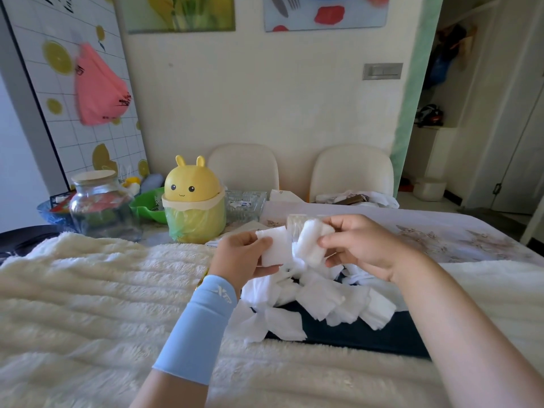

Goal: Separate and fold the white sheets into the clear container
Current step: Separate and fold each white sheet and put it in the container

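White sheets [309,301] heaped; container [294,223] behind

The left arm [167,393] carries a close-fitting light blue sleeve [197,328]. The sleeve runs from the wrist to a straight hem; beyond the hem the arm is bare. A pale logo [222,291] of angular letters is printed near the wrist end. A short yellow strip [205,277] shows at the sleeve's wrist edge; its nature cannot be determined. The left hand [241,254], right hand [362,245] and right arm [459,334] are bare.
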A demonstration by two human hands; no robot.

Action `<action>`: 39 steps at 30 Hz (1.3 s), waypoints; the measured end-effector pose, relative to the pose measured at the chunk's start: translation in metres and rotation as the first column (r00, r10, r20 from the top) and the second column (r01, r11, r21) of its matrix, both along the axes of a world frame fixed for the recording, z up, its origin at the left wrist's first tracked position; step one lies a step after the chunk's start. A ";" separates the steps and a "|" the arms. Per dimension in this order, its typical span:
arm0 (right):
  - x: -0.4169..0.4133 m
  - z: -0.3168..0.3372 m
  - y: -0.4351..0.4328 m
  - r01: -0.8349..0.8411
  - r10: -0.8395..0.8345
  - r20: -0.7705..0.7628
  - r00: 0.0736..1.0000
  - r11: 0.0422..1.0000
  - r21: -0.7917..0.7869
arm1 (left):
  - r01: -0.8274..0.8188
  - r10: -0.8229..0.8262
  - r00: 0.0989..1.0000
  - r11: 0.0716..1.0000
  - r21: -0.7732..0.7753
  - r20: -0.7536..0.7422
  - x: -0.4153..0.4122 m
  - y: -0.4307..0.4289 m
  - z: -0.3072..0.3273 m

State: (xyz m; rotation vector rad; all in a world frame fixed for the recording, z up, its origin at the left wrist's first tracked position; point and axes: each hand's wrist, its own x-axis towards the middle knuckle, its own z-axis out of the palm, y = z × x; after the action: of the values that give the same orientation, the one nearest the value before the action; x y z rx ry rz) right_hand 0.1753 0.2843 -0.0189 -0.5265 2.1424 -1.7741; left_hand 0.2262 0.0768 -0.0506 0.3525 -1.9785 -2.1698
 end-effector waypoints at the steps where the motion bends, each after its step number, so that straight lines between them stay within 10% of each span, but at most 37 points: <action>1: 0.001 0.000 -0.002 0.006 -0.006 0.011 1.000 0.999 -0.039 | 0.014 -0.014 1.000 1.000 0.001 0.001 0.000 0.002 -0.001; 22: 0.007 0.007 -0.013 0.262 -0.158 -0.458 0.875 0.949 0.173 | 0.149 -0.152 0.988 0.980 0.131 0.009 0.000 0.010 -0.004; 39: 0.008 0.000 -0.016 0.078 -0.017 -0.246 0.969 0.968 0.240 | 0.374 -0.377 0.925 0.926 -0.056 -0.043 0.006 0.009 -0.002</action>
State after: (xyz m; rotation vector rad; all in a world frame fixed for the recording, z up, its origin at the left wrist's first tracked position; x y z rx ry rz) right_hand 0.1829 0.2687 -0.0184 -0.6594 2.5183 -1.4975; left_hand 0.2320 0.0855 -0.0521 -0.1039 -2.2110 -2.3112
